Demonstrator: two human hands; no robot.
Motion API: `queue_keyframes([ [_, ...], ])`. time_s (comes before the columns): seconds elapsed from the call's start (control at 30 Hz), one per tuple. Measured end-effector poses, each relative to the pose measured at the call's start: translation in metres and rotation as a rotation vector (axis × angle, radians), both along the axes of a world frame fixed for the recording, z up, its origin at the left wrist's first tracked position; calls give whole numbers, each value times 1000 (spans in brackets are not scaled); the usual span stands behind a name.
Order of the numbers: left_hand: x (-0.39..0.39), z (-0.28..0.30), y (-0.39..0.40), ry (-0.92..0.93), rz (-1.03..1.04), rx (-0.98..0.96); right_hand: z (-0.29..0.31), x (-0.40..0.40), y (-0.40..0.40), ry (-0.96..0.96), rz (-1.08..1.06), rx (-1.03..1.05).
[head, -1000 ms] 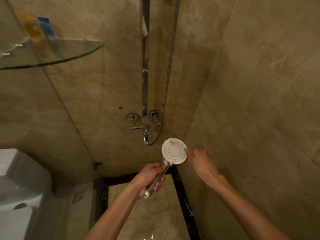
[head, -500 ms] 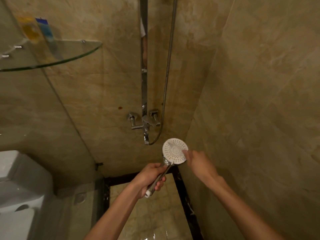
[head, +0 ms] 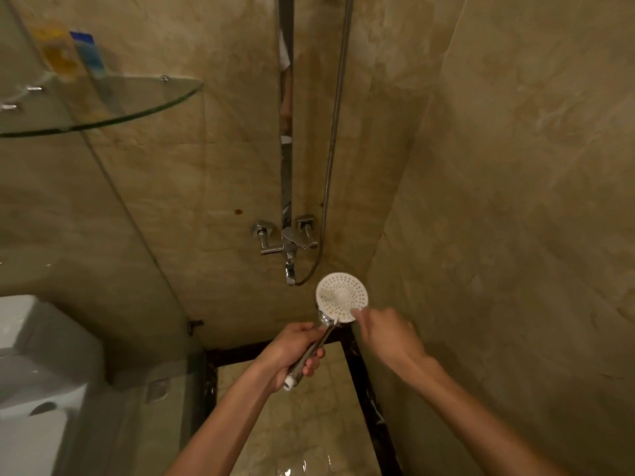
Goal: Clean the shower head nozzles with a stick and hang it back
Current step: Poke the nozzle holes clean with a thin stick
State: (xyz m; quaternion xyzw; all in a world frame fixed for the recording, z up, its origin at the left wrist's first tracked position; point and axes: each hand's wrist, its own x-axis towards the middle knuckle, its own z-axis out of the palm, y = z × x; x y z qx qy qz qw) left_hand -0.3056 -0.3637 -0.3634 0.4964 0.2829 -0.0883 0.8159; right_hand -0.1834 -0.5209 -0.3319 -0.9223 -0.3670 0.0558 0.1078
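A round white shower head (head: 340, 295) with a chrome handle is held face up toward me in front of the corner of the shower. My left hand (head: 292, 352) is closed around its handle. My right hand (head: 386, 333) is at the lower right rim of the face, fingers pinched together with the fingertips touching the nozzles; a stick between them is too small to make out. A metal hose (head: 335, 132) loops from the mixer tap (head: 288, 238) up the wall.
A chrome riser rail (head: 286, 166) runs up the back wall above the tap. A glass corner shelf (head: 103, 101) with bottles hangs at upper left. A glass partition and white toilet (head: 37, 372) stand at left. Tiled wall is close on the right.
My right hand has slid down from the right edge of the shower head to its lower right rim. The left hand keeps the handle steady.
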Motion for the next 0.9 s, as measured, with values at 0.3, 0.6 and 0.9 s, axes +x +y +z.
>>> queue_keyframes([
  [0.3, -9, -1, 0, -1, 0, 15, 8, 42, -13, -6, -36, -89],
  [0.6, -6, -1, 6, 29, 38, 25, -6, -17, -18, 5, 82, -67],
  [0.9, -4, 6, 1, -15, 13, -23, 5, 27, -16, 134, -44, 44],
])
